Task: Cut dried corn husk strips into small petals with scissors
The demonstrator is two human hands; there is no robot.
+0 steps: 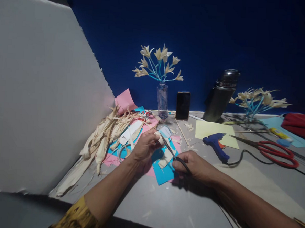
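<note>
My left hand (144,147) is closed in a pinch on a small pale piece of corn husk (158,134) above the table. My right hand (190,165) grips the black handles of small scissors (170,152), whose blades reach up to the husk piece. Under both hands lie blue and pink paper sheets (164,171) with husk scraps on them. A pile of dried corn husks (107,132) lies just left of my left hand.
A bottle vase of husk flowers (162,94), a phone (183,105) and a metal flask (220,95) stand at the back. A blue glue gun (216,145), yellow paper (213,131), red-handled scissors (275,152), more husk flowers (256,99) lie right. A grey board (39,103) stands left.
</note>
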